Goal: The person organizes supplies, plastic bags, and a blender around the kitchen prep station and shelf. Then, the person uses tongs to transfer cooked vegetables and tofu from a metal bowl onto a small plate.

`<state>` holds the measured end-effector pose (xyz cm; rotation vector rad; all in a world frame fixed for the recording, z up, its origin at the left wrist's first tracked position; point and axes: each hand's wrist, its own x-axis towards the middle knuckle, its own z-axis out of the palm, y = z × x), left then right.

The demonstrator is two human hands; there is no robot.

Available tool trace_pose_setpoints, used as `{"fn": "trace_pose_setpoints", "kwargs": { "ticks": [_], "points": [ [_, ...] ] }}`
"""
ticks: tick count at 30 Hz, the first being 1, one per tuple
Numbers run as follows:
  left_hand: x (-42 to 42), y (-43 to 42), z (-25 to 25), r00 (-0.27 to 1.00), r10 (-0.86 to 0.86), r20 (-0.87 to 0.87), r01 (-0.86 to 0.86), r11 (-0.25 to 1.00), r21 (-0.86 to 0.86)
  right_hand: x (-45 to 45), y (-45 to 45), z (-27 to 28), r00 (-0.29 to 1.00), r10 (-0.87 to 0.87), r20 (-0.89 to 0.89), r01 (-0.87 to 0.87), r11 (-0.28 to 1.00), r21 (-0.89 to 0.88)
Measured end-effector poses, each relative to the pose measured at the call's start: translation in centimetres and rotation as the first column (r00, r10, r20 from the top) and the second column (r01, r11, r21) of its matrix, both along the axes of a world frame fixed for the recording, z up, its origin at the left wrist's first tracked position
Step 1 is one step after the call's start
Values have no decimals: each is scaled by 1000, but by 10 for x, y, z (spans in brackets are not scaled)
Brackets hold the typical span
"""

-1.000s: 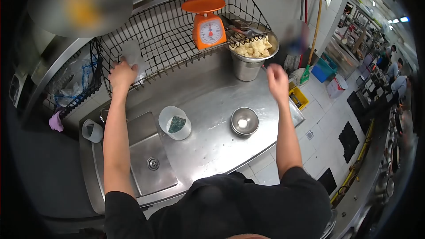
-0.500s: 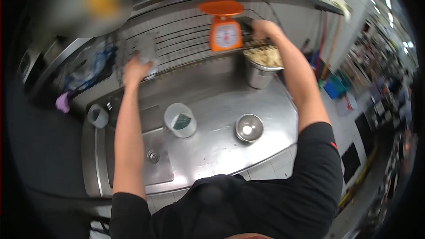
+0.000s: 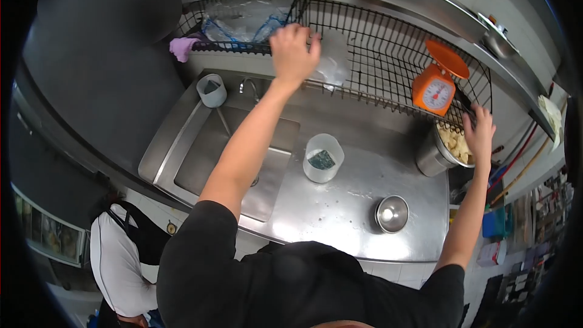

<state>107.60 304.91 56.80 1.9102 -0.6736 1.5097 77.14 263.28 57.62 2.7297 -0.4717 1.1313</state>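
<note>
My left hand (image 3: 294, 54) is raised at the front of the wire rack (image 3: 388, 67), fingers apart and with nothing visible in it. Just right of it in the rack is a translucent plastic bag or container (image 3: 333, 61); bags with blue edges (image 3: 243, 27) lie to its left. My right hand (image 3: 481, 126), fingers apart, is at the rack's right end, close to a dark object (image 3: 464, 99) beside the orange dial scale (image 3: 436, 92). Whether it touches that object I cannot tell. Below this hand stands a metal pot (image 3: 430, 157) filled with pale chunks (image 3: 454, 143).
On the steel counter (image 3: 346, 225) are a white tub (image 3: 323, 170) with a green pad inside and a metal bowl (image 3: 392, 214). A sink (image 3: 267, 188) is at left, with a grey holder (image 3: 211, 90) behind it. Another person (image 3: 115, 255) is at lower left.
The view has swung left, so the counter and rack appear further right. My left hand has moved from beside the translucent plastic towards the bags; my right hand stays near the scale and pot.
</note>
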Motion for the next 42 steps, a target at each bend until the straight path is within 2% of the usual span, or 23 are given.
{"fn": "trace_pose_setpoints", "kwargs": {
  "ticks": [2, 4, 6, 8, 9, 13, 14, 16, 18, 19, 20, 24, 25, 26, 29, 30, 32, 33, 36, 38, 40, 41, 42],
  "points": [
    [20, 47, 28, 969, 200, -147, -202, 979, -1, -11, 34, -15, 976, 218, 18, -219, 972, 85],
    [66, 93, 58, 696, 357, -623, -246, 934, 260, -15, 78, -22, 962, 274, 5, -273, 958, 86],
    [146, 133, 51, 504, 375, -778, -82, 917, 389, -13, 110, -29, 915, 403, -14, -384, 883, 271],
    [202, 159, 36, 576, 405, -710, 228, 755, 615, -8, 134, -43, 887, 461, -34, -424, 841, 337],
    [191, 164, 49, 481, 342, -807, 401, 733, 550, -3, 148, -49, 867, 498, -27, -468, 831, 300],
    [150, 163, 69, 240, 114, -964, 376, 905, 201, 10, 198, -67, 820, 573, -2, -547, 783, 296],
    [153, 166, 68, 240, 114, -964, 383, 901, 202, 15, 207, -70, 807, 590, -10, -566, 778, 274],
    [167, 183, 65, 694, 181, -697, 546, 499, 673, 23, 226, -70, 797, 603, -19, -580, 774, 254],
    [172, 187, 65, 686, 7, -728, 568, 620, 541, 34, 244, -65, 749, 662, 14, -642, 722, 258],
    [165, 188, 71, 477, -318, -820, 639, 766, 75, 39, 253, -61, 739, 673, 22, -657, 713, 245],
    [157, 189, 77, 271, -642, -717, 579, 704, -412, 44, 262, -56, 745, 667, 26, -651, 718, 245],
    [118, 194, 94, 270, -789, -552, 697, 556, -453, 66, 291, -42, 657, 748, 93, -742, 619, 257],
    [111, 198, 95, 286, -728, -623, 700, 603, -383, 72, 298, -40, 634, 767, 96, -758, 594, 269],
    [106, 205, 97, 421, -475, -773, 647, 754, -111, 78, 306, -40, 633, 768, 97, -759, 592, 272],
    [85, 200, 69, 829, 0, -559, 331, 806, 491, 96, 328, -44, 595, 790, 146, -794, 551, 257],
    [81, 198, 64, 828, 1, -561, 331, 806, 490, 102, 333, -46, 575, 808, 130, -806, 533, 256],
    [76, 192, 59, 791, 302, -532, 229, 660, 715, 108, 347, -44, 552, 826, 113, -820, 514, 253],
    [42, 190, 57, 894, 301, -333, 34, 693, 720, 110, 354, -40, 528, 835, 153, -840, 487, 239],
    [-16, 200, 36, 995, 91, 46, -101, 807, 582, 113, 372, -30, 485, 824, 294, -874, 439, 210],
    [-68, 208, 23, 995, 23, 93, -68, 855, 514, 117, 379, -29, 452, 801, 393, -892, 409, 193],
    [-122, 221, 8, 999, -33, 22, 19, 887, 462, 119, 382, -38, 648, 533, 544, -723, 204, 660],
    [-147, 229, 4, 997, -75, 18, 57, 878, 476, 134, 365, -61, 645, 554, 527, -656, 48, 753],
    [-170, 237, 0, 990, -131, -50, 139, 872, 470, 144, 363, -80, 635, 569, 524, -656, 39, 753]
  ]
}}
